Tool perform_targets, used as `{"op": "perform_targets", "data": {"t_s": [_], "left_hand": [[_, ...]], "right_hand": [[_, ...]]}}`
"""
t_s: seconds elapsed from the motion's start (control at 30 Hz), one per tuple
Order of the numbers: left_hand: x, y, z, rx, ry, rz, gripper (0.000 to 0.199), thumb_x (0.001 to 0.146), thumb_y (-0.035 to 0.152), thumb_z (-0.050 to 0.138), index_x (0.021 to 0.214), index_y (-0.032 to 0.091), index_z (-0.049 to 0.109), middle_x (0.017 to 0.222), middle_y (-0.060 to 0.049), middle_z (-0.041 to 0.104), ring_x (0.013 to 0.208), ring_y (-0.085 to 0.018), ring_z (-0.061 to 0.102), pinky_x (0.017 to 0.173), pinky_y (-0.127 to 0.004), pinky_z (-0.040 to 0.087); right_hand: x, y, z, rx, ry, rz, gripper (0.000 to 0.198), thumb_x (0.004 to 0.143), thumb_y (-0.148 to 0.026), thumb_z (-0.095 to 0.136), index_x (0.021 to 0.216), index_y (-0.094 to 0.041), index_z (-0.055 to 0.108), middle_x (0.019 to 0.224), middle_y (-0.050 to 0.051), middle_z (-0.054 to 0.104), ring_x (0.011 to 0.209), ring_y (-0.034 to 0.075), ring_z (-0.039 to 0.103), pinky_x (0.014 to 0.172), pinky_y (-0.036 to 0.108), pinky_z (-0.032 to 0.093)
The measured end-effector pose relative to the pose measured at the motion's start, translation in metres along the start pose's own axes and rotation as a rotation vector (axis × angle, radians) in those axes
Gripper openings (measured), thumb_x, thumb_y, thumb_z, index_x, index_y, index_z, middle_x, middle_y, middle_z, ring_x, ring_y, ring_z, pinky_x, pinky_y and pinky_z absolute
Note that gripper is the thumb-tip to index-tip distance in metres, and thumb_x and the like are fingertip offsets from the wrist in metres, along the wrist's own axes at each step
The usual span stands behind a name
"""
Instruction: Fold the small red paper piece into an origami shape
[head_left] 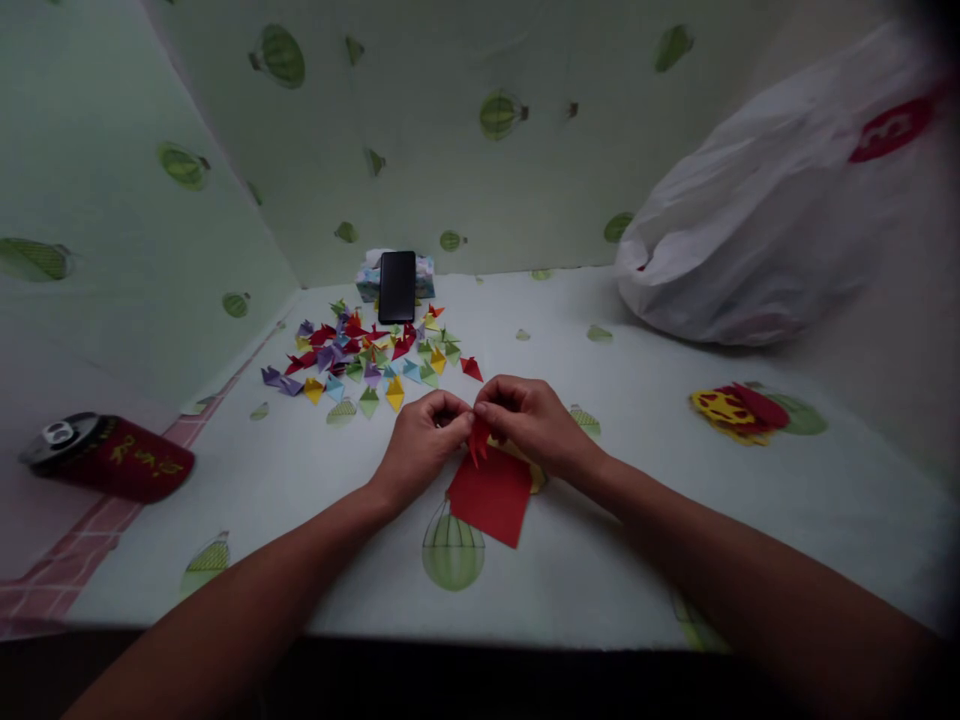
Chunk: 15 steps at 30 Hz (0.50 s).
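Between my two hands is a small folded red paper (478,440), its narrow points hanging downward. My left hand (427,435) pinches it from the left with thumb and fingertips. From the other side my right hand (532,420) pinches the same paper, the two sets of fingertips nearly touching. Just below lies a flat red paper square (491,497), with a yellow piece (538,479) partly showing under its right edge. Beyond my hands spreads a heap of small folded paper cranes (367,355) in many colours. My fingers hide the upper part of the folded paper.
A dark phone (397,287) leans on a tissue pack (369,276) behind the cranes. At the left is a red drink can (112,457). A large white plastic bag (735,220) stands at the back right, with yellow and red cut-out pieces (739,412) in front of it.
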<state>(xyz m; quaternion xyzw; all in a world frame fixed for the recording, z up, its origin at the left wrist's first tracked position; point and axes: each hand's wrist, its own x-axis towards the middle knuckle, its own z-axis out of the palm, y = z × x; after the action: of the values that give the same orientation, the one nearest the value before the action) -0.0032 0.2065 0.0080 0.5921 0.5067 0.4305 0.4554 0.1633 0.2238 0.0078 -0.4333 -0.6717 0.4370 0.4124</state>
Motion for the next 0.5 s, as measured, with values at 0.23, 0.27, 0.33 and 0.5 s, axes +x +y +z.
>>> {"op": "perform_targets", "data": {"t_s": [0.23, 0.27, 0.33, 0.5], "left_hand": [[0.0012, -0.0011, -0.0006, -0.033, 0.005, -0.013, 0.014, 0.075, 0.029, 0.067, 0.072, 0.016, 0.063, 0.07, 0.0, 0.063, 0.064, -0.012, 0.054, 0.062, -0.026, 0.044], [0.0013, -0.0014, -0.0006, -0.064, 0.004, -0.028, 0.015, 0.075, 0.03, 0.067, 0.074, 0.016, 0.063, 0.07, 0.0, 0.063, 0.064, -0.013, 0.055, 0.063, -0.026, 0.045], [0.0016, -0.002, -0.0009, -0.131, 0.007, -0.056, 0.017, 0.075, 0.032, 0.068, 0.076, 0.016, 0.063, 0.071, 0.0, 0.063, 0.064, -0.013, 0.057, 0.063, -0.027, 0.046], [0.0024, -0.0036, -0.0018, -0.174, 0.04, -0.044, 0.02, 0.075, 0.034, 0.071, 0.077, 0.015, 0.063, 0.071, 0.001, 0.062, 0.062, -0.011, 0.055, 0.062, -0.026, 0.047]], "right_hand": [[0.0015, 0.0021, 0.0014, 0.181, -0.032, 0.034, 0.014, 0.083, -0.028, 0.059, 0.074, -0.018, 0.061, 0.059, -0.002, 0.058, 0.054, 0.011, 0.052, 0.055, 0.026, 0.041], [0.0019, 0.0026, 0.0011, 0.248, -0.034, 0.053, 0.016, 0.083, -0.031, 0.06, 0.075, -0.017, 0.061, 0.06, -0.002, 0.057, 0.053, 0.011, 0.052, 0.054, 0.026, 0.041], [0.0026, 0.0038, 0.0, 0.368, -0.034, 0.098, 0.018, 0.083, -0.034, 0.063, 0.077, -0.017, 0.061, 0.062, -0.003, 0.057, 0.052, 0.01, 0.051, 0.053, 0.025, 0.041], [0.002, 0.0077, -0.0014, 0.497, -0.133, 0.209, 0.022, 0.08, -0.037, 0.071, 0.076, -0.018, 0.061, 0.059, -0.003, 0.059, 0.052, 0.009, 0.053, 0.054, 0.023, 0.041]]}}
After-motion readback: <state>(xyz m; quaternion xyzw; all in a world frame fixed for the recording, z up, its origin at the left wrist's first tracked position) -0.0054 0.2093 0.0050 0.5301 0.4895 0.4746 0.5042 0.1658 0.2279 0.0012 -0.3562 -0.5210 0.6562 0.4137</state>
